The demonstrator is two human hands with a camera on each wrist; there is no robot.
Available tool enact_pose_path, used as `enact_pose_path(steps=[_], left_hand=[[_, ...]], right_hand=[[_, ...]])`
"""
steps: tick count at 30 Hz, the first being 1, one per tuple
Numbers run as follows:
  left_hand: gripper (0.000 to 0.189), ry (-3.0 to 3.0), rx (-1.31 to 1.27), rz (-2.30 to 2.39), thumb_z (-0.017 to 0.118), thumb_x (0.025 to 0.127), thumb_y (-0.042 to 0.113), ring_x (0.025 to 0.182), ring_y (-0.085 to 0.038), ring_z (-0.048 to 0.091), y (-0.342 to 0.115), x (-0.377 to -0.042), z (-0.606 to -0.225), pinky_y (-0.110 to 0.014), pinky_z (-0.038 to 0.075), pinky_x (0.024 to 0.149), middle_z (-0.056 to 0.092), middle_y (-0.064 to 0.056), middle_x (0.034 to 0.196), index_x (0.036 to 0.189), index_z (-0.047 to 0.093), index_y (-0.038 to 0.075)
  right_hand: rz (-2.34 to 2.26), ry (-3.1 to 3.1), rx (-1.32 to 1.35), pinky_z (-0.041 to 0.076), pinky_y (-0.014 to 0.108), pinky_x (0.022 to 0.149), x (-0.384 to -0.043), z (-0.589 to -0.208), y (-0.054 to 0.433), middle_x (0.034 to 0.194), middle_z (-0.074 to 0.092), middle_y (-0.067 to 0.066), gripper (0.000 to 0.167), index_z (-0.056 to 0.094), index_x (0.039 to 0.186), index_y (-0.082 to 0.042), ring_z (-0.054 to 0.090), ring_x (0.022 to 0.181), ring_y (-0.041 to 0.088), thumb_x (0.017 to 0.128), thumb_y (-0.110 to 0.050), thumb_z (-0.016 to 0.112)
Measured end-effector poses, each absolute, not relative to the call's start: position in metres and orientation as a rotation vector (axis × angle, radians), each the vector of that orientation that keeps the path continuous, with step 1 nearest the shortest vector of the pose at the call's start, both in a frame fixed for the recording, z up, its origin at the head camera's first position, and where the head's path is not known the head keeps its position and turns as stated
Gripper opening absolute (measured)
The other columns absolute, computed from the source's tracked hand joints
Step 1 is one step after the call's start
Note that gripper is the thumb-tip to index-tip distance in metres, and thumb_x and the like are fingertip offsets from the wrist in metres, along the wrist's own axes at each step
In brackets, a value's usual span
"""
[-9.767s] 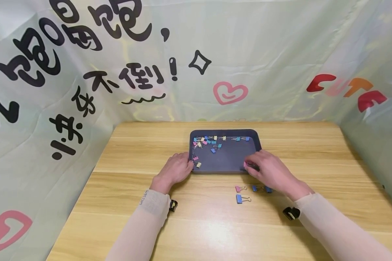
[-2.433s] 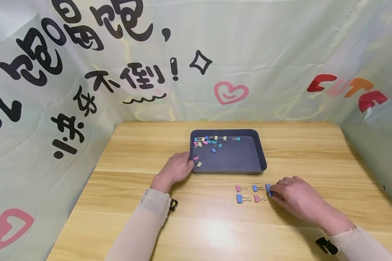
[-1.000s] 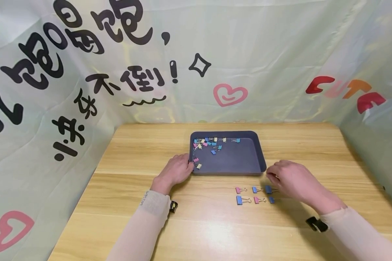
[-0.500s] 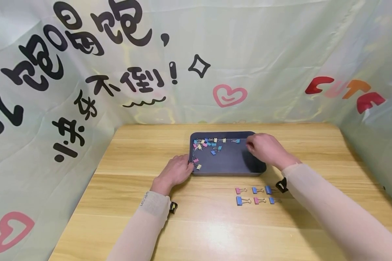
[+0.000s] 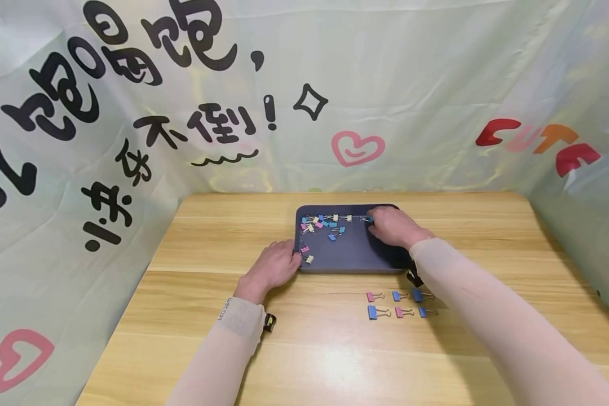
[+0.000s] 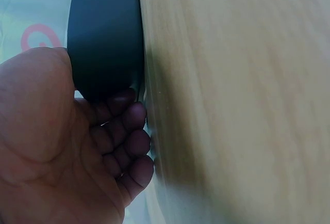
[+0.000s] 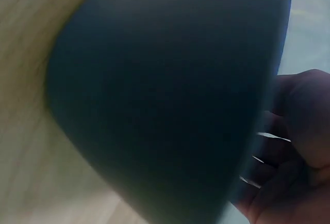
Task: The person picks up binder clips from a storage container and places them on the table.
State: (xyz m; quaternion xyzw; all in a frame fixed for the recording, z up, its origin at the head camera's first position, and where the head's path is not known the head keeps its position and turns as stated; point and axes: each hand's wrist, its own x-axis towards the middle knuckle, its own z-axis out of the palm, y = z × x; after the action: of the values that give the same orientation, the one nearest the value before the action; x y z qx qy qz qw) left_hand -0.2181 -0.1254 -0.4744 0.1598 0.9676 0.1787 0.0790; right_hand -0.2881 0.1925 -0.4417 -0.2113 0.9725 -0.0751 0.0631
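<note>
My left hand [image 5: 271, 265] grips the left side of a dark tray [image 5: 355, 269]; the left wrist view shows its fingers [image 6: 136, 141] curled at the outer wall. Inside the tray, at the back right, my right hand [image 5: 397, 225] pinches a teal binder clip [image 5: 369, 219], whose body is mostly covered by the fingertips. In the right wrist view the tray's wall [image 7: 165, 90] hides the fingertips of this hand. On the table in front lie two short rows of binder clips, among them a large blue clip [image 5: 372, 312] and a pink clip [image 5: 398, 312].
More binder clips, pink, cream, blue and teal, crowd the tray's back left, with a cream clip [image 5: 309, 259] near its front left corner. The wooden table [image 5: 304, 349] meets a printed cloth [image 5: 426, 101] at the back and sides.
My right hand set down clips in front of the tray, making two rows, then moved back and left over the tray to the teal clip. The left hand stays at the tray.
</note>
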Motion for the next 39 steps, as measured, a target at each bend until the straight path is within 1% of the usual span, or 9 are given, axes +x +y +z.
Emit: enact_pose_path(steps=[3,13,20,23,27,29,31,35,39], left_hand=[[0.048,2.899,0.48,0.535,0.039,0.109,0.032,0.127,-0.031,0.058,-0.125,-0.219,-0.475,-0.048,0.043,0.117,0.065,-0.015,0.14,0.14,0.057,0.0],[0.049,2.896,0.478,0.545,0.039,0.109,0.033,0.129,-0.031,0.058,-0.125,-0.219,-0.476,-0.047,0.043,0.118,0.064,-0.014,0.143,0.142,0.057,0.0],[0.048,2.905,0.486,0.542,0.04,0.109,0.032,0.126,-0.031,0.059,-0.125,-0.219,-0.475,-0.048,0.044,0.116,0.065,-0.014,0.14,0.139,0.058,0.001],[0.044,2.911,0.493,0.531,0.04,0.109,0.032,0.122,-0.031,0.06,-0.126,-0.219,-0.475,-0.048,0.046,0.114,0.068,-0.015,0.133,0.134,0.06,0.001],[0.039,2.915,0.496,0.526,0.041,0.109,0.032,0.112,-0.03,0.06,-0.126,-0.219,-0.476,-0.047,0.049,0.109,0.068,-0.013,0.121,0.126,0.06,0.003],[0.04,2.914,0.495,0.526,0.041,0.109,0.032,0.112,-0.03,0.06,-0.126,-0.219,-0.476,-0.047,0.049,0.109,0.068,-0.014,0.121,0.127,0.06,0.002],[0.042,2.913,0.493,0.528,0.041,0.109,0.032,0.114,-0.031,0.06,-0.126,-0.219,-0.476,-0.048,0.048,0.111,0.068,-0.014,0.124,0.129,0.06,0.001],[0.043,2.909,0.489,0.533,0.04,0.109,0.033,0.115,-0.03,0.06,-0.126,-0.219,-0.476,-0.047,0.047,0.112,0.068,-0.015,0.126,0.131,0.06,0.001],[0.045,2.895,0.483,0.562,0.04,0.11,0.033,0.119,-0.031,0.06,-0.126,-0.219,-0.474,-0.047,0.046,0.114,0.068,-0.015,0.129,0.133,0.06,0.0]], right_hand=[[-0.207,2.925,-0.616,0.048,0.058,0.111,-0.288,-0.444,0.192,0.141,0.063,0.029,0.046,0.058,0.142,0.01,0.058,0.134,0.046,0.103,-0.014,0.061],[-0.184,2.938,-0.68,0.053,0.057,0.104,-0.282,-0.447,0.192,0.13,0.069,0.026,0.04,0.063,0.137,0.007,0.065,0.122,0.043,0.101,-0.012,0.065],[-0.316,2.917,-0.791,0.057,0.053,0.097,-0.279,-0.449,0.19,0.114,0.076,0.017,0.03,0.071,0.128,0.0,0.071,0.111,0.036,0.099,-0.006,0.065],[-0.328,2.948,-0.81,0.057,0.053,0.098,-0.279,-0.449,0.19,0.119,0.073,0.017,0.031,0.071,0.129,-0.001,0.069,0.114,0.035,0.099,-0.004,0.066],[-0.274,2.982,-0.843,0.049,0.056,0.11,-0.279,-0.449,0.188,0.137,0.065,0.022,0.039,0.067,0.138,-0.002,0.061,0.129,0.04,0.099,-0.002,0.066],[-0.246,2.974,-0.865,0.045,0.058,0.115,-0.28,-0.45,0.187,0.142,0.062,0.023,0.042,0.065,0.141,-0.003,0.058,0.134,0.042,0.099,-0.001,0.066],[-0.217,2.957,-0.887,0.04,0.059,0.118,-0.28,-0.451,0.186,0.142,0.063,0.023,0.042,0.066,0.14,-0.003,0.057,0.135,0.042,0.098,0.0,0.065],[-0.202,2.953,-0.897,0.042,0.058,0.116,-0.28,-0.454,0.186,0.132,0.07,0.019,0.034,0.072,0.131,-0.003,0.062,0.129,0.04,0.097,0.0,0.067],[-0.223,2.965,-0.876,0.049,0.054,0.109,-0.279,-0.454,0.187,0.115,0.073,0.014,0.025,0.076,0.121,-0.005,0.066,0.115,0.035,0.096,-0.006,0.073]])
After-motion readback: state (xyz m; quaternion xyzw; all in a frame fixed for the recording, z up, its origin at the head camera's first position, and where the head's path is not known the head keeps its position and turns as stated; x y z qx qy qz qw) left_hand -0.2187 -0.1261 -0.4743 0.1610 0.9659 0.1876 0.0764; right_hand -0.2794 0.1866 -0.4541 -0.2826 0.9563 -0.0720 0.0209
